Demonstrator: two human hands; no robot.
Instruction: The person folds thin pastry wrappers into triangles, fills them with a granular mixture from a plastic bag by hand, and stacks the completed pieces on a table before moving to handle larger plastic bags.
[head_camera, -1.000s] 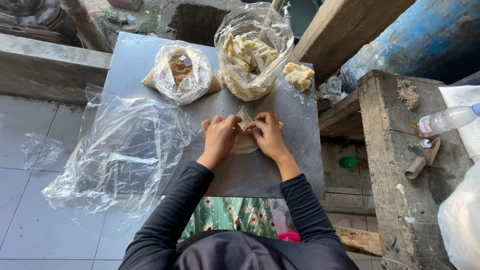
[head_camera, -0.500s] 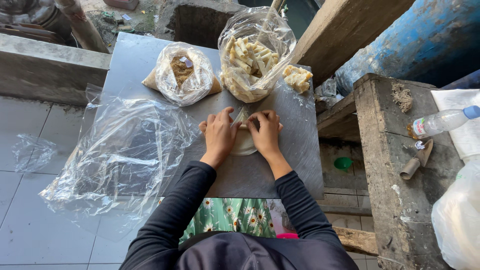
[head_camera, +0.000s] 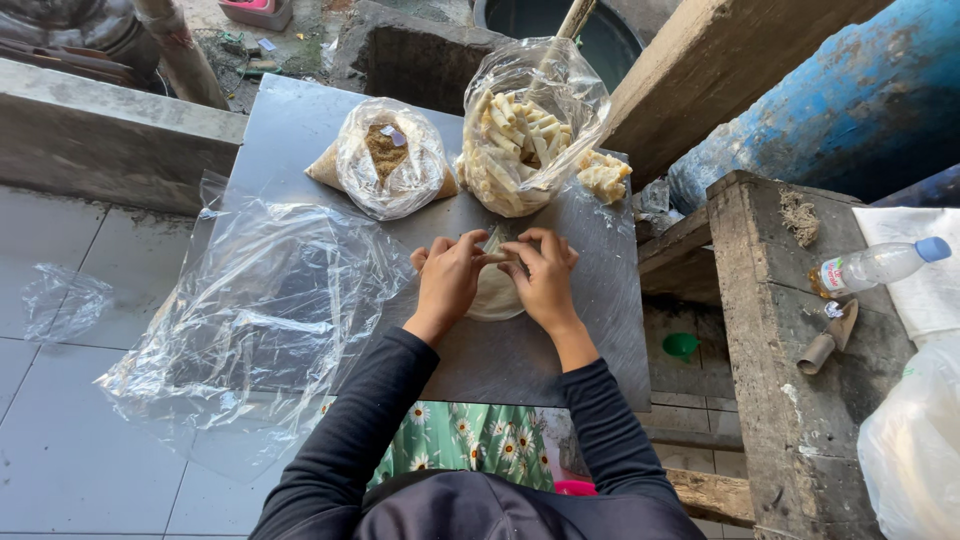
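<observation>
**Both hands fold a pale wrapper**

Left hand (head_camera: 447, 283) and right hand (head_camera: 545, 280) pinch the wrapper (head_camera: 497, 291) flat on the grey tabletop (head_camera: 520, 360), fingers closed on its top edge. At twelve o'clock, within reach, an open bag of finished rolls (head_camera: 520, 140); at eleven, a filling bag (head_camera: 388, 165).

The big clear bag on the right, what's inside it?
The big clear bag holds pale, stick-shaped rolls piled together, standing on the grey table. The bag's crinkled, shiny plastic and the top rolls cover what lies at the very bottom.
</observation>
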